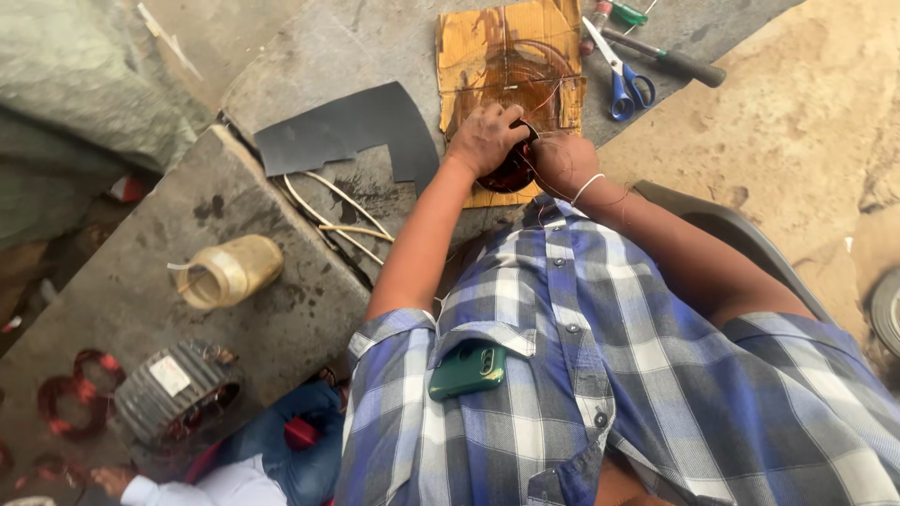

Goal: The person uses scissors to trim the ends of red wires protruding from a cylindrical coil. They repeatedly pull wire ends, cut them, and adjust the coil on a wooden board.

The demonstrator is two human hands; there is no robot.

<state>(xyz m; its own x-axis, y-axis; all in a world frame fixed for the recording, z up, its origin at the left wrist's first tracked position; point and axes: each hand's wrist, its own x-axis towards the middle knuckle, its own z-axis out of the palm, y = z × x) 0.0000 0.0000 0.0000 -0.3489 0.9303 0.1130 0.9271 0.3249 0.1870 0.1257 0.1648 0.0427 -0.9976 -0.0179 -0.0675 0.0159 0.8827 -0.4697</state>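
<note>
Both hands meet on a dark round coil of copper wire [511, 173] that lies on a stained sheet of cardboard [478, 56] on the concrete floor [309, 56]. Left hand [485, 138] curls its fingers over the coil's top edge; right hand [562, 161] closes against its side — whether it pinches a strand I cannot tell. Blue-handled scissors [621, 75] and a dark-handled tool [670, 58] lie just beyond the cardboard. Nearby — a black sheet [347, 126], a yellowish jar [228, 272] on its side, and a ribbed grey motor housing [173, 389].
</note>
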